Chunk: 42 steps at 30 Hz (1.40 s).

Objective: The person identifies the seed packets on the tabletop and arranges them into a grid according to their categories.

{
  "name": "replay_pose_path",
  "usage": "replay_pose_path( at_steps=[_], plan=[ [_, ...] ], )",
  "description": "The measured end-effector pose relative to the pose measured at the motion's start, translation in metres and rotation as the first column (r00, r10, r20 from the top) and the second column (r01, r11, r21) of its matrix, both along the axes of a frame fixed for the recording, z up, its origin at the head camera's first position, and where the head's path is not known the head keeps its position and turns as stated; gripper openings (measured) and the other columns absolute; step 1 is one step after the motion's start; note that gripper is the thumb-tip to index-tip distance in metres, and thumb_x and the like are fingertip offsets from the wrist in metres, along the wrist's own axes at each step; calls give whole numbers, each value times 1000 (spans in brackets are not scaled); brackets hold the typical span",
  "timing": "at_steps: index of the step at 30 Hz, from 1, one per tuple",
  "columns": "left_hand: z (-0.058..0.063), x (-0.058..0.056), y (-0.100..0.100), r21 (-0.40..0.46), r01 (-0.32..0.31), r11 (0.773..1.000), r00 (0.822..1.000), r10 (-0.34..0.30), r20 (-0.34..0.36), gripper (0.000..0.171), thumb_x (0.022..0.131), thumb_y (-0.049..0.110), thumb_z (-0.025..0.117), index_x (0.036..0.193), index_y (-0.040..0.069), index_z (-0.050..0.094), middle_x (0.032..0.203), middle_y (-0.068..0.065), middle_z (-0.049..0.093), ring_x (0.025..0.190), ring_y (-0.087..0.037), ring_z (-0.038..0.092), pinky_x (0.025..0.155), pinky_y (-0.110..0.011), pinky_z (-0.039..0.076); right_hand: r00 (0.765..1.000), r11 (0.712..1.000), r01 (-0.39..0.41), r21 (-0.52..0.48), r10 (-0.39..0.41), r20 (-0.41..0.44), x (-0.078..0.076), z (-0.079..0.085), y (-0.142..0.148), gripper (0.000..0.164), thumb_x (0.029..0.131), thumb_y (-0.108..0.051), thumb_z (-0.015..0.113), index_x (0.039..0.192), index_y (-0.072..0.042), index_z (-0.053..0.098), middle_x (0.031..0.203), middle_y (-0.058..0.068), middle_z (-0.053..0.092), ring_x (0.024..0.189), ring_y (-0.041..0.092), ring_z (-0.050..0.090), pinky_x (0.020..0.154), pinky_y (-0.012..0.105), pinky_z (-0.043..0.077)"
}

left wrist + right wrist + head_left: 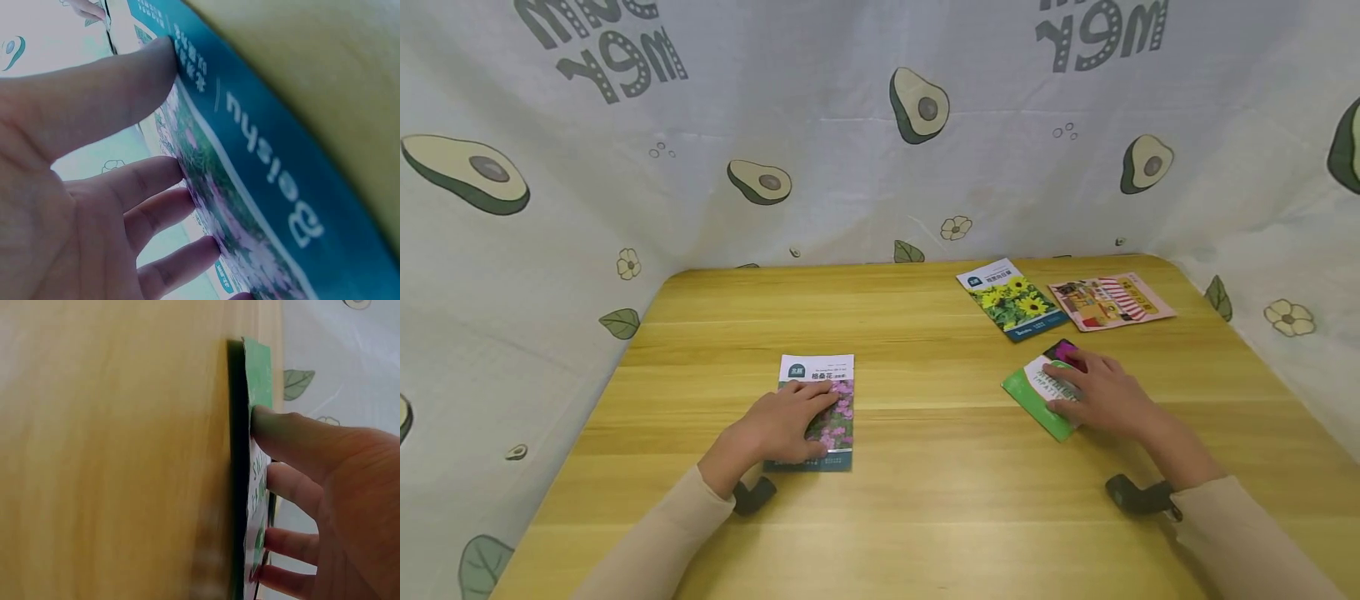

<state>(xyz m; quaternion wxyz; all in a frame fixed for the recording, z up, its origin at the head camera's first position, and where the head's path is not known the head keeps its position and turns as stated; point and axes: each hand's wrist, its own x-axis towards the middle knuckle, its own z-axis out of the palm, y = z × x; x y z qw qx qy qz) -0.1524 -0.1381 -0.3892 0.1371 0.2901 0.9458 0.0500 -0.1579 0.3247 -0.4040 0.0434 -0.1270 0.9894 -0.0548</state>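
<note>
The left hand (786,421) lies over a packet with pink flowers (841,421) on the left part of the wooden surface (925,475), its fingers spread and fairly straight, the thumb on the teal band and fingertips touching the printed face — pressing from above rather than gripping. The packet's white end points away from the person. On the right part, the right hand (1108,396) rests on a green and white packet (1033,396) set at a slant; its fingers are apart too, with thumb and fingertips on the packet's face and nothing visibly pinched. The right wrist view shows a dark strip along that packet's edge, and I cannot tell whether the edge is lifted. Beyond it, near the far edge, lie a packet with yellow flowers (1011,300) and a pink packet (1112,300) with a striped awning, side by side; whether they touch is unclear. A white cloth (835,100) with avocados hangs behind.
</note>
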Motion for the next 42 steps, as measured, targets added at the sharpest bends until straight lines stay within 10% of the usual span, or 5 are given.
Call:
replay_pose_path(
  at_steps=[42],
  plan=[
    [1,3,-1,11,-10,1000,1000,10,-2,70,88,36,70,149,14,45,157,-6,41,141,-35,41,96,-58,48,988,995,-11,-95,25,150,3,13,-1,81,84,-37,76,141,11,46,146,43,30,129,61,35,105,72,35]
  ],
)
